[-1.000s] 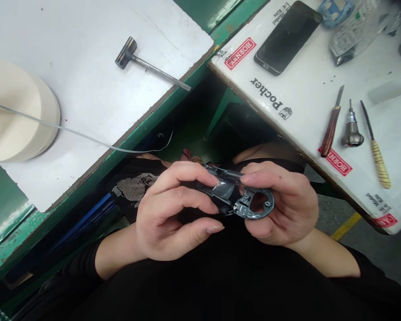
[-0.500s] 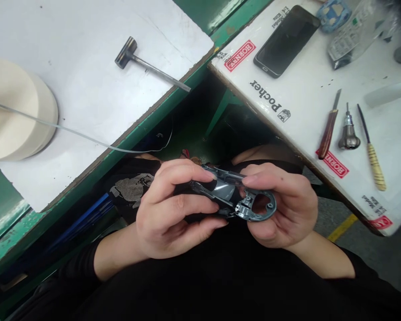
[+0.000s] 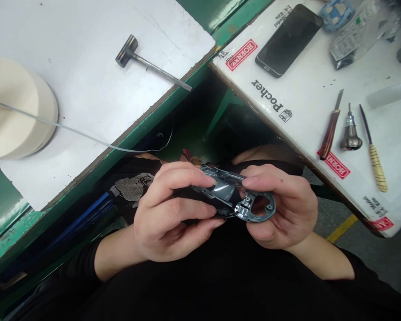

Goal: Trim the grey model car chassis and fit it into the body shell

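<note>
Both hands hold one small grey plastic part (image 3: 235, 196) over my lap, between two tables. My left hand (image 3: 167, 214) is closed on its left end, fingers curled round it. My right hand (image 3: 284, 209) pinches the right end, where the part has an oval ring with small holes. The left end of the part is hidden behind my left fingers.
On the left white table (image 3: 87, 98) lie a small metal hammer (image 3: 147, 62) and a cream reel (image 3: 13, 111) with a thin wire. The right table carries a black phone (image 3: 287, 38), a red-handled blade (image 3: 330, 127), a metal awl (image 3: 350, 133), a yellow-handled tool (image 3: 374, 154) and a clear bag (image 3: 357, 26).
My left fingers have closed a little tighter round the part. The part and both hands stay in the same place.
</note>
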### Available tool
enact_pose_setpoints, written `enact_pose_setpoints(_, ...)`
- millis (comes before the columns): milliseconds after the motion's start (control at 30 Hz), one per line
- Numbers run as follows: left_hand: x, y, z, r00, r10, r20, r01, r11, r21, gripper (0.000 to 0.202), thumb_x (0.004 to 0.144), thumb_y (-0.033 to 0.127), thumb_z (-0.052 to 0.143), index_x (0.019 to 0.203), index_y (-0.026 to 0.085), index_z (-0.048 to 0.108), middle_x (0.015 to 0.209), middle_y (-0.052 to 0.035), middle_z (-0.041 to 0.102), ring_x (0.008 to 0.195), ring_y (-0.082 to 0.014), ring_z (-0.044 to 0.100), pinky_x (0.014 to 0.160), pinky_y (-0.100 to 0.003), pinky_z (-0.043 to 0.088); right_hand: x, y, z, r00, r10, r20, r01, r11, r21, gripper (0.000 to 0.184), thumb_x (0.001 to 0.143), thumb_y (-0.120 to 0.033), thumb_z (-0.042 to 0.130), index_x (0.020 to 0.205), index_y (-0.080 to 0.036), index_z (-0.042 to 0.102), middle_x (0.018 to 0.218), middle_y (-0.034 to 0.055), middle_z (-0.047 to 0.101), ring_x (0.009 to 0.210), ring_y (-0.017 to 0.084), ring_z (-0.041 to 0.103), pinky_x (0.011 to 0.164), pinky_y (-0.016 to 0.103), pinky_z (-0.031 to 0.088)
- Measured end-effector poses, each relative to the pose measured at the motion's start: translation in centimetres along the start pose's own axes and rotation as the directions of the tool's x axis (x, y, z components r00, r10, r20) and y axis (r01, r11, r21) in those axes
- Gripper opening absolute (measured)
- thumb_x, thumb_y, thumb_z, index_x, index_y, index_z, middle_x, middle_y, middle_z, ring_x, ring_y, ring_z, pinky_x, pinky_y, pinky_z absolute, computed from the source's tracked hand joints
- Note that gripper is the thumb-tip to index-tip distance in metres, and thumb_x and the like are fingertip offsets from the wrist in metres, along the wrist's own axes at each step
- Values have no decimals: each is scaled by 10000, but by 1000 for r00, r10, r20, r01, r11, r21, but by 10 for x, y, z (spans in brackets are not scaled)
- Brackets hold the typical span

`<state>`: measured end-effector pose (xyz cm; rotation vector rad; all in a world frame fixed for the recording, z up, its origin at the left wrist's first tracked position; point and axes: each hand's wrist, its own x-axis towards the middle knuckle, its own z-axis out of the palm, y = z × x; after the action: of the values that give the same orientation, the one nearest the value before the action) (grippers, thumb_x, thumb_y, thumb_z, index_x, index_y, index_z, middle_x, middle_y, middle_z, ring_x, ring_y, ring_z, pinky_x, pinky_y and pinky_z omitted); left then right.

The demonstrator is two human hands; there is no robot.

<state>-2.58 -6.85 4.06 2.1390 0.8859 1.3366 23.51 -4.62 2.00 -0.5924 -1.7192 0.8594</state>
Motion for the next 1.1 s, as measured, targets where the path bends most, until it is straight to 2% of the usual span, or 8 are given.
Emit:
enact_pose_setpoints(267, 2, 1, 0, 1000, -6, 6, 6, 1000, -13, 181, 1025, 270, 949, 1121, 185, 821, 1309, -152, 834, 1178, -304, 846, 978, -528, 779, 1, 0, 0, 1000, -11, 27, 11, 1000, -6, 543, 1140, -456, 851, 1593, -166, 774, 982, 123, 819, 758, 286, 751, 603, 471, 685)
enact_pose_setpoints(500, 0, 0, -1, 1000, -17, 8, 16, 999, 30, 159, 1064, 324, 926, 1145, 243, 816, 1310, -117, 845, 1147, -299, 851, 952, -536, 788, 3, 0, 0, 1000, -16, 23, 17, 1000, -20, 524, 1135, -454, 851, 1573, -175, 784, 952, 112, 809, 747, 281, 744, 585, 456, 683)
enact_pose_setpoints(700, 2, -1, -1, 1000, 0, 5, 0, 1000, 6, 180, 1035, 289, 944, 1131, 192, 826, 1301, -144, 836, 1171, -305, 840, 983, -533, 780, 3, 1, -1, 999, -29, 23, 30, 999, -17, 491, 1136, -444, 842, 1545, -178, 778, 955, 100, 804, 744, 265, 729, 589, 448, 687)
enact_pose_setpoints(833, 2, -1, -1, 1000, 5, 11, -5, 1000, 12, 182, 1033, 296, 941, 1132, 197, 824, 1301, -138, 836, 1160, -305, 843, 976, -530, 781, 2, 3, -1, 999, -36, 14, 36, 999, 1, 511, 1113, -423, 869, 1536, -152, 775, 974, 107, 811, 751, 265, 736, 591, 443, 683)
enact_pose_setpoints(1100, 1, -2, -1, 1000, -13, -16, 13, 999, 41, 163, 1050, 348, 926, 1133, 249, 827, 1272, -118, 850, 1114, -310, 852, 926, -536, 785, 2, 3, 0, 999, -38, 4, 38, 999, 11, 599, 1081, -430, 889, 1621, -217, 741, 984, 101, 820, 722, 279, 737, 563, 458, 667)
